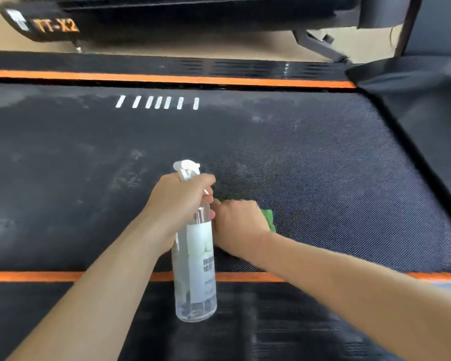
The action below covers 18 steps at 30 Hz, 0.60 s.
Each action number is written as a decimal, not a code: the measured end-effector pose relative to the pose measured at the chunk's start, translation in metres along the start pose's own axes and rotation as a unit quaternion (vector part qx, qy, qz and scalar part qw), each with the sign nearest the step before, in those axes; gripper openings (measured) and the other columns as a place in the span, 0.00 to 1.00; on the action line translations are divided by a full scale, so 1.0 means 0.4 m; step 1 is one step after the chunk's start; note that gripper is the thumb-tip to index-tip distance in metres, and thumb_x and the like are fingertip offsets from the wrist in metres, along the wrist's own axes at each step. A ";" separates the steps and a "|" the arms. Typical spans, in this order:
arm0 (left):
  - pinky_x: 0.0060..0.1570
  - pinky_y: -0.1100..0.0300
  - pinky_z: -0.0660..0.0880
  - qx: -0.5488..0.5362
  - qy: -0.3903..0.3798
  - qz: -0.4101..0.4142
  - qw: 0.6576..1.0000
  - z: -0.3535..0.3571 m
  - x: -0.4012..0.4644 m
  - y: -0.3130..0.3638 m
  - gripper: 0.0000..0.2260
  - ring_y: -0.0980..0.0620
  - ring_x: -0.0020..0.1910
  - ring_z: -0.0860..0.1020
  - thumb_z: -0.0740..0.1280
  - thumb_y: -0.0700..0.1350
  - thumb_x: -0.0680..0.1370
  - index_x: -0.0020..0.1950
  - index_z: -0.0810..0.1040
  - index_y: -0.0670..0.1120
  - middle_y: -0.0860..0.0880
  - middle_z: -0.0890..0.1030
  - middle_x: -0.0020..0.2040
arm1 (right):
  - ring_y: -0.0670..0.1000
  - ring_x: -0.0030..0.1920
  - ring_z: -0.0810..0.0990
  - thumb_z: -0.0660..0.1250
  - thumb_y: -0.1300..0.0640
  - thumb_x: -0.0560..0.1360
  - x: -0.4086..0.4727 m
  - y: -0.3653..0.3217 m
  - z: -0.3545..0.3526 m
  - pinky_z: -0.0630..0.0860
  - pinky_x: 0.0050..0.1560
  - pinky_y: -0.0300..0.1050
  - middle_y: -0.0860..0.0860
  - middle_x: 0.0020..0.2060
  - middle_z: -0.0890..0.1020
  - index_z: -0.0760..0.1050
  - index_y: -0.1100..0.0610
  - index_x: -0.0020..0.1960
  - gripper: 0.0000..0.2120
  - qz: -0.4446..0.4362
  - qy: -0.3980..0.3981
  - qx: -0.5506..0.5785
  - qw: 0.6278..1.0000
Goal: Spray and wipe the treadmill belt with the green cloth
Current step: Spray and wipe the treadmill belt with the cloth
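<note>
Left hand (180, 201) wraps round the neck of the clear spray bottle (195, 269), holding it upright over the near side of the treadmill belt (323, 178); right hand (238, 225) just beside it, fingers curled on the green cloth (270, 220), pressing it flat to the belt; cloth peeks out at the knuckles' far side.

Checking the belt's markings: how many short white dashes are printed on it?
7, in one row on the treadmill belt near its far orange edge strip, beyond the spray bottle. First dash, last. None looks hidden.
</note>
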<state>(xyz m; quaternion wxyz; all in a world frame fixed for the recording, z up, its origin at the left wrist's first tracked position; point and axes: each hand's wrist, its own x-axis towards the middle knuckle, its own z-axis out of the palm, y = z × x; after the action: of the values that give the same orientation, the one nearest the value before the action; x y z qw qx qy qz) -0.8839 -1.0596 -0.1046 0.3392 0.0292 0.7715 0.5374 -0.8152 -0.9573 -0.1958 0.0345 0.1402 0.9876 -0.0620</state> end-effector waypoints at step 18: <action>0.28 0.63 0.78 0.011 -0.013 0.002 1.000 -0.094 0.095 -0.001 0.11 0.51 0.27 0.82 0.71 0.47 0.79 0.42 0.82 0.41 0.45 0.84 0.36 | 0.56 0.41 0.80 0.54 0.52 0.80 0.103 -0.102 -0.025 0.68 0.39 0.47 0.47 0.36 0.72 0.66 0.53 0.45 0.07 -0.001 -0.028 -0.006 1.000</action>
<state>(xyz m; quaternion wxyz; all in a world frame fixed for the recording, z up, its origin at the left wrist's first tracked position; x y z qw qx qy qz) -0.9340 -1.0747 -0.1166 0.3481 0.0413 0.7727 0.5292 -0.8665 -0.9837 -0.1849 0.0628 0.1374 0.9867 -0.0596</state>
